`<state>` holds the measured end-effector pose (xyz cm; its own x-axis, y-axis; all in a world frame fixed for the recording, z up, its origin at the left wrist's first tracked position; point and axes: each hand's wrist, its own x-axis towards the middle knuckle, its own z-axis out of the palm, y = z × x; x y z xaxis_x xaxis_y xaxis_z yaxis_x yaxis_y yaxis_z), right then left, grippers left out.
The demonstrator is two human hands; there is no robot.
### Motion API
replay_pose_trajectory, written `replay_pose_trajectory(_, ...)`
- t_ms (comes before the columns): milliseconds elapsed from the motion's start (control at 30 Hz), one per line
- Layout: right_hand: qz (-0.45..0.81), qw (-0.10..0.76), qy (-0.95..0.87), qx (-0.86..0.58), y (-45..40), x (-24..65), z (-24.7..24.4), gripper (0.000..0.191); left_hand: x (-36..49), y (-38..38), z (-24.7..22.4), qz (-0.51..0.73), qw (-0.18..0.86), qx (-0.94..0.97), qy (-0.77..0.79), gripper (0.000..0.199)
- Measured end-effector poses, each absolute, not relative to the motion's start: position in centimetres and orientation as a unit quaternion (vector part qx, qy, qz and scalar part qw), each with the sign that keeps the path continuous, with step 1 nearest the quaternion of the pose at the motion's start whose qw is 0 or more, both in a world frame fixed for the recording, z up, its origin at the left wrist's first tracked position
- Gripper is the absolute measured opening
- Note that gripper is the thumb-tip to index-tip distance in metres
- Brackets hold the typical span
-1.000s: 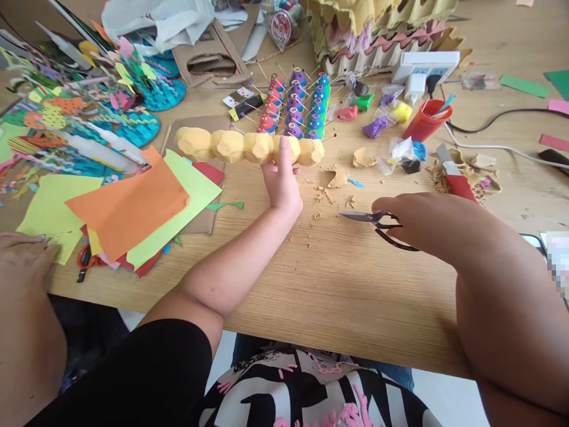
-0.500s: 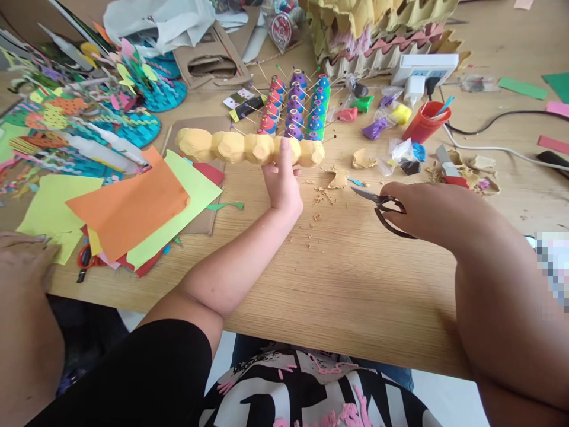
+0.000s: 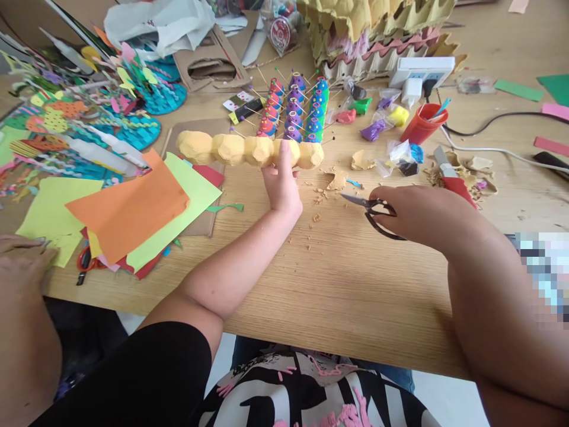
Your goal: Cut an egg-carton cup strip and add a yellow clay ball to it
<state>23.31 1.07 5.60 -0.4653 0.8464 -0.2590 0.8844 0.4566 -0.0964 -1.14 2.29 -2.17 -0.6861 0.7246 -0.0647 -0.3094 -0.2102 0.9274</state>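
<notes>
My left hand [image 3: 283,184] grips a yellow egg-carton strip [image 3: 230,149], a row of several rounded bumps, with the thumb on top near its right end. The strip is held up level above the table. My right hand [image 3: 411,213] holds scissors [image 3: 376,209] by their dark handles, the blades pointing left towards the strip but apart from it. Under and between the hands lie a torn carton scrap [image 3: 338,180] and small crumbs. Behind the strip stand painted carton rows: a red and blue one [image 3: 270,110], a purple one [image 3: 294,110] and a blue-green one [image 3: 317,110], with pins sticking out.
Coloured paper sheets [image 3: 128,207] lie at left, beside another person's hand [image 3: 26,261]. Blue craft bases [image 3: 164,95] stand behind them. Stacked egg trays [image 3: 377,29], a power strip [image 3: 422,71], a red cup [image 3: 420,124] and bags of clay [image 3: 373,129] occupy the back and right.
My right hand has moved a little left with the scissors, nearer the strip. The strip and my left hand have stayed almost still.
</notes>
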Motion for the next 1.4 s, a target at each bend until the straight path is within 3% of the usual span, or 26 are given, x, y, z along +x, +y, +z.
replay_pose_trajectory(200, -0.169, -0.144, 0.803, 0.553, 1.3, 22.7, 6.3, 0.035, -1.2, 2.4, -2.5, 0.751, 0.336, 0.207, 0.529, 0.039)
replay_pose_trajectory(333, -0.297, -0.313, 0.708, 0.559, 2.0, 22.0, 4.6, 0.054, -1.3, 2.5, -2.7, 0.746, 0.339, 0.219, 0.529, 0.04)
replay_pose_trajectory(433, -0.41, -0.375, 0.654, 0.514, 2.0, 21.1, 3.2, 0.059, -1.3, 2.6, -2.9, 0.747, 0.341, 0.222, 0.526, 0.04)
replay_pose_trajectory(567, -0.431, -0.377, 0.678, 0.46, 1.2, 20.1, 2.2, 0.057, -1.2, 2.3, -2.7, 0.747, 0.345, 0.228, 0.52, 0.041)
replay_pose_trajectory(800, -0.282, -0.38, 0.742, 0.474, 0.7, 19.5, 0.1, 0.045, -0.6, 1.8, -1.8, 0.759, 0.41, 0.2, 0.464, 0.037)
replay_pose_trajectory(1133, -0.296, -0.418, 0.714, 0.478, 0.5, 19.7, -0.6, 0.049, -0.2, 0.4, -0.6, 0.675, 0.608, 0.229, 0.351, 0.028)
replay_pose_trajectory(1400, -0.283, -0.423, 0.73, 0.456, 1.4, 19.9, -1.1, 0.05, -1.0, 0.1, -0.7, 0.628, 0.671, 0.243, 0.31, 0.043)
